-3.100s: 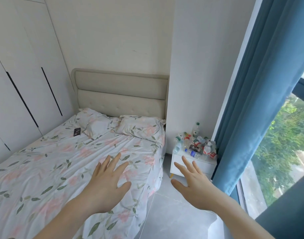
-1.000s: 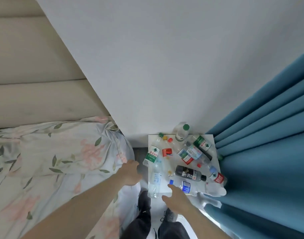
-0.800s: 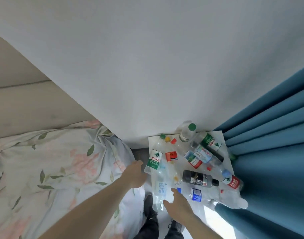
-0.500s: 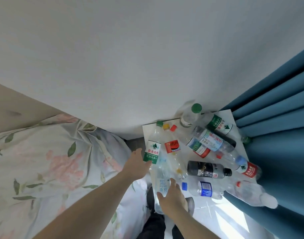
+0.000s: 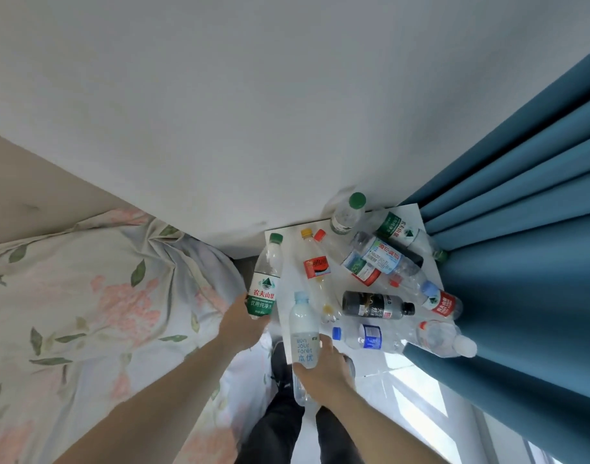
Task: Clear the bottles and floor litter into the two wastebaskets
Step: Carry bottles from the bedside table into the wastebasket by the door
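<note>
Left hand (image 5: 243,324) grips a clear green-capped bottle (image 5: 266,283), green-and-red label. Right hand (image 5: 323,370) grips a pale blue-capped bottle (image 5: 303,333). Others litter the nightstand (image 5: 288,262).

Bare forearms, dark trousers (image 5: 280,426), dark shoes (image 5: 282,363)

- White nightstand (image 5: 288,262) against the far wall, crowded with empty plastic bottles
- Black-labelled bottle (image 5: 375,304) lies centre
- Green-capped bottle (image 5: 347,214) stands at the far edge
</note>
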Demonstrator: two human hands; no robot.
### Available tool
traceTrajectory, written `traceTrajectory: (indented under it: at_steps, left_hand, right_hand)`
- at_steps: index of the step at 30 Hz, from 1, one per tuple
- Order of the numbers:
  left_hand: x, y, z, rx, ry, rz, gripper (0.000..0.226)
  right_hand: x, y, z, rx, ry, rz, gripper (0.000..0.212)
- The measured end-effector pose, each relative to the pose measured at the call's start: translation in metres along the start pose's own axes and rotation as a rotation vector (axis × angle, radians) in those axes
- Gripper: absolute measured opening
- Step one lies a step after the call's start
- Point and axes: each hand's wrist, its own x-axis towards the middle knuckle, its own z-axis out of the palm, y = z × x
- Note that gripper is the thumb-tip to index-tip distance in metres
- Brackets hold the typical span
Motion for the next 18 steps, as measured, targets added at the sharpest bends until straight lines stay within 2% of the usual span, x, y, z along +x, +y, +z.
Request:
traceTrajectory:
  at_steps: [3,7,9,11,14,16,18]
  left_hand:
    - [-0.057,0.003,-0.025,-0.011,-0.045,-0.015,0.055]
    - [-0.148,0.032,-0.057,-0.049,-0.104,0.054,0.053]
    - [-0.185,0.044,-0.069,-0.049,-0.111,0.101,0.044]
    - [-0.207,0.056,-0.077,-0.064,-0.100,0.132,0.040]
    - [-0.238,0.073,-0.086,-0.121,-0.090,0.149,0.048]
    - [-0.251,0.082,-0.087,-0.130,-0.088,0.169,0.052]
    - [-0.264,0.095,-0.087,-0.130,-0.073,0.201,0.046]
  right_hand:
    - [-0.049,0.001,-0.033,0.068,0.030,-0.020,0.076]
    - [-0.130,0.005,-0.085,0.200,0.106,-0.088,0.080]
    - [-0.164,0.009,-0.106,0.250,0.145,-0.132,0.075]
    - [-0.179,0.010,-0.123,0.301,0.185,-0.167,0.067]
    - [-0.200,0.010,-0.142,0.338,0.259,-0.214,0.061]
    - [-0.205,0.012,-0.152,0.349,0.291,-0.240,0.064]
    - [-0.207,0.012,-0.163,0.351,0.295,-0.272,0.069]
